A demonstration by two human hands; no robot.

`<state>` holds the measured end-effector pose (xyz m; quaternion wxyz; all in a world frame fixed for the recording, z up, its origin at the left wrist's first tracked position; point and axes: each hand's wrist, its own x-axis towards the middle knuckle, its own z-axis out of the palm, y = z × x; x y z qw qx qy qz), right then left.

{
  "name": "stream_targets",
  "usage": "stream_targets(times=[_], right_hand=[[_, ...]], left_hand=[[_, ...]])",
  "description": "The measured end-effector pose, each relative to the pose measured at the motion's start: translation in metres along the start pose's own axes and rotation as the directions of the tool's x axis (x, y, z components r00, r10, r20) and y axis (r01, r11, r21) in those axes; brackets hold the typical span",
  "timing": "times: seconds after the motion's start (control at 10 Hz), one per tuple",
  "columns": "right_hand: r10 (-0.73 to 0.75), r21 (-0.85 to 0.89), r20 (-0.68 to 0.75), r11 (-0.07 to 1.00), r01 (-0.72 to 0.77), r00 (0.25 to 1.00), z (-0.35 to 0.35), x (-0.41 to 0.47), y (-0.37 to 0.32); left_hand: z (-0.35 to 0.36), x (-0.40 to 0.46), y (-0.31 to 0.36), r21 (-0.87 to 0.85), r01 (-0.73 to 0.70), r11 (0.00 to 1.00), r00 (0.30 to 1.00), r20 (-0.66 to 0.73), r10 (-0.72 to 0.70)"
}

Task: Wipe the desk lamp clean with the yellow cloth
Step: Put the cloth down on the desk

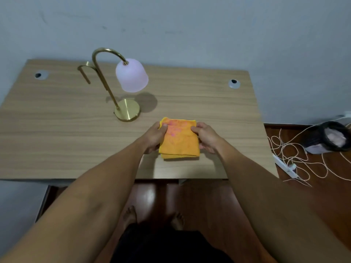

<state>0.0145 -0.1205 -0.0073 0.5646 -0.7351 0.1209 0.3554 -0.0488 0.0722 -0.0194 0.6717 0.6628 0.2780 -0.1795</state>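
A folded yellow-orange cloth with a faint pink print lies on the wooden desk near its front edge. My left hand grips the cloth's left edge, thumb on top. My right hand pinches its right edge. The desk lamp stands upright behind and to the left of the cloth, apart from both hands. It has a round brass base, a curved brass neck and a pale pink bell shade that hangs over the desk.
Two round cable holes sit in the desk's far corners. A grey wall runs behind the desk. On the dark floor at right lie tangled cords, a white power strip and a dark bag. My bare feet stand under the front edge.
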Motion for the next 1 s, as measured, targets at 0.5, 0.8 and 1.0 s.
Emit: stream_targets(times=[0.5,0.8,1.0], right_hand=[[-0.232,-0.399,-0.249,0.909,0.119,0.940,-0.041,0.032,0.065],[-0.304,-0.666,-0.319,0.746,0.016,0.898,-0.032,0.003,0.070],[-0.379,-0.663,-0.278,0.740,0.109,0.883,0.004,-0.011,0.052]], left_hand=[[0.053,0.048,-0.037,0.221,-0.010,0.975,0.990,-0.132,0.040],[0.031,0.021,-0.051,0.469,0.035,0.883,0.960,-0.260,0.100],[-0.007,-0.011,-0.040,0.514,-0.052,0.856,0.926,-0.296,0.234]])
